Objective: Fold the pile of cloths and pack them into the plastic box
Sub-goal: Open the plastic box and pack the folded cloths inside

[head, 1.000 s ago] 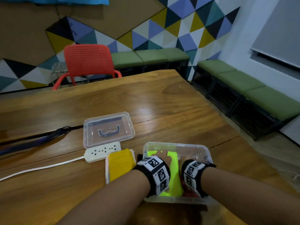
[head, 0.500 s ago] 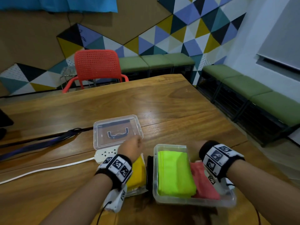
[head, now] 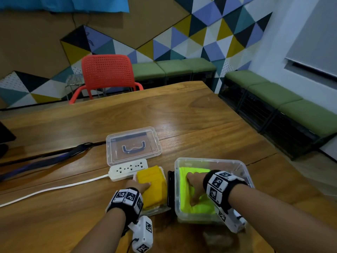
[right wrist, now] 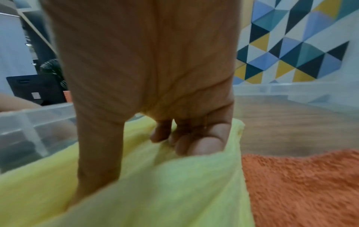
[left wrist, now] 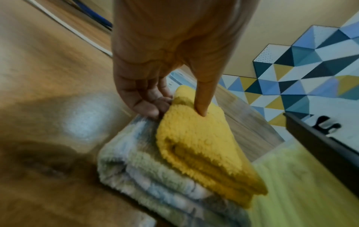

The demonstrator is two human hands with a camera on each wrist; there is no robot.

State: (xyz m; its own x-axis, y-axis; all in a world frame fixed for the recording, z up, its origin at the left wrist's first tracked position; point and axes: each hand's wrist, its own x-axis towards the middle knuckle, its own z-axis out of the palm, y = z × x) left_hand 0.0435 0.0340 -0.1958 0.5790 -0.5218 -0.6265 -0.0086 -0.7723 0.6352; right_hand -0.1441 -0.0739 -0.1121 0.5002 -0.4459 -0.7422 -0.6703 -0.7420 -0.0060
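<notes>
A clear plastic box (head: 209, 160) stands near the table's front edge with a neon green cloth (head: 198, 207) and an orange cloth (right wrist: 301, 184) folded inside. My right hand (head: 195, 187) is down in the box and grips the green cloth (right wrist: 155, 192), thumb on top and fingers (right wrist: 184, 142) curled under a fold. Left of the box a folded yellow cloth (head: 155, 185) lies on a pale folded cloth (left wrist: 145, 169). My left hand (head: 139, 187) pinches the yellow cloth (left wrist: 194, 145) at its far edge, thumb above and fingers (left wrist: 153, 107) beneath.
The box's clear lid (head: 133, 145) with a blue handle lies behind the stack, and a white power strip (head: 127, 168) with its cable runs off left. A black object (head: 170, 189) stands between stack and box. A red chair (head: 107, 73) is at the far table edge.
My left hand dropped from above the power strip onto the yellow cloth and took hold of it. My right hand moved from the box's right rim into the box and gripped the green cloth.
</notes>
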